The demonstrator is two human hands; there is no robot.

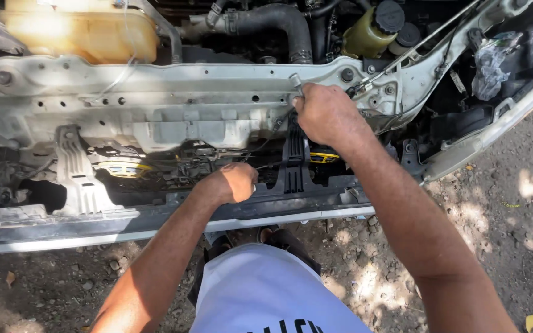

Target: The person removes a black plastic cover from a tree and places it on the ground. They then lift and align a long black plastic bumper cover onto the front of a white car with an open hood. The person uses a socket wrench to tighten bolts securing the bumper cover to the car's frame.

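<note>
My right hand [325, 112] is closed around a small metal tool [296, 81] whose tip sticks up against the white upper crossmember [217, 77] of a car's open front end. Just below that hand runs a black vertical plastic bracket [294, 163]. My left hand [234, 182] is curled into a fist lower down, resting by the black lower bar [155, 206] beside the bracket's foot. Whether it holds anything is hidden. Thin black wires [266, 140] run between the two hands.
A yellowish fluid tank [81, 28] sits at top left. A black hose [279, 21] and a capped yellow reservoir [371, 31] sit at top centre. A crumpled plastic bag [491, 61] lies at right. Dirt ground with stones [513, 203] lies below and right.
</note>
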